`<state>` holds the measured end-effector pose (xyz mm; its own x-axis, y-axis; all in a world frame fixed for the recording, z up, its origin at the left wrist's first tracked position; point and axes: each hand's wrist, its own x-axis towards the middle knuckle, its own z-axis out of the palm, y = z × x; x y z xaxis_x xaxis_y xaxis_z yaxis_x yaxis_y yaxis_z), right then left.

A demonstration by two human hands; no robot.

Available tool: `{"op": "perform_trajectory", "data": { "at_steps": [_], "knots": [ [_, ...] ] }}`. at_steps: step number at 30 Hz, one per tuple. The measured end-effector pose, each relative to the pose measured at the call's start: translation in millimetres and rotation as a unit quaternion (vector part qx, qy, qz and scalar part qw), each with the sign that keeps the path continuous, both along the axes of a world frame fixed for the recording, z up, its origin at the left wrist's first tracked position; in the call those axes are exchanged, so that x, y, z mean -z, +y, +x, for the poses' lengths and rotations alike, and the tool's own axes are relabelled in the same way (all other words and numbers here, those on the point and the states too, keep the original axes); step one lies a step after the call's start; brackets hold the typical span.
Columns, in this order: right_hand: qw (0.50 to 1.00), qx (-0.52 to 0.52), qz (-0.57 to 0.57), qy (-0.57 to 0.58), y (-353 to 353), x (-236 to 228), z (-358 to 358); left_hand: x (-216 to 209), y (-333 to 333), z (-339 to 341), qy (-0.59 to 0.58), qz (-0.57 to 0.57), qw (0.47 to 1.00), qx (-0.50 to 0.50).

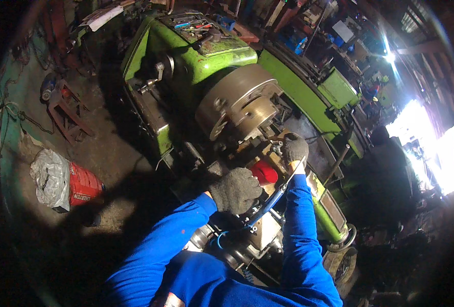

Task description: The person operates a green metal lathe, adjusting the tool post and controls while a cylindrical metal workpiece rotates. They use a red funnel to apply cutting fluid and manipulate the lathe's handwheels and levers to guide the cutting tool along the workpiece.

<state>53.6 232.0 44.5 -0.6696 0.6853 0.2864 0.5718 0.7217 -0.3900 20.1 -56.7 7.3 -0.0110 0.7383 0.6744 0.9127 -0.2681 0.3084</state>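
Note:
My left hand (235, 191), in a grey knit glove, is closed with its fingers curled in. Whatever it may hold is hidden. Right beside its knuckles is a smooth red rounded object (264, 173), whose kind I cannot make out. My right hand (294, 148), gloved the same way, is curled at the metal tool post (273, 149) of a green lathe (222, 51); its fingertips are hidden. Close to that hand stands the lathe's large round chuck (240, 100), with a metal workpiece (257, 115) at its front. A long blue bar-like piece (268, 205) lies below my right wrist.
Small tools (191, 25) lie on top of the lathe's headstock. An upright metal lever (338, 162) and a handwheel (343, 239) are on the right. A red-and-silver sack (78, 183) and a rusty metal frame (68, 112) stand on the floor at left.

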Motion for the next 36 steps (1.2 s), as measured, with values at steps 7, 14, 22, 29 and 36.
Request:
{"op": "perform_trajectory", "data": {
  "at_steps": [7,14,22,29,36],
  "knots": [
    [0.998,0.028,0.044,-0.033,5.6,14.2,7.6,2.0,2.6,1.4,0.004,-0.014,1.000,-0.005],
    [0.990,-0.003,0.088,-0.109,16.9,5.2,-9.5,3.8,2.0,2.1,0.010,-0.007,1.000,-0.016],
    [0.986,-0.022,0.149,-0.076,24.0,16.7,-9.4,-0.6,0.4,1.3,0.020,-0.022,0.999,-0.015],
    [0.997,-0.012,0.018,-0.075,10.8,-0.2,-21.3,3.5,-2.2,-0.5,0.010,-0.013,1.000,-0.021],
    [0.977,-0.056,0.152,-0.136,22.0,8.4,-16.3,1.1,-0.5,2.0,0.025,-0.041,0.999,-0.026]
  ]
}}
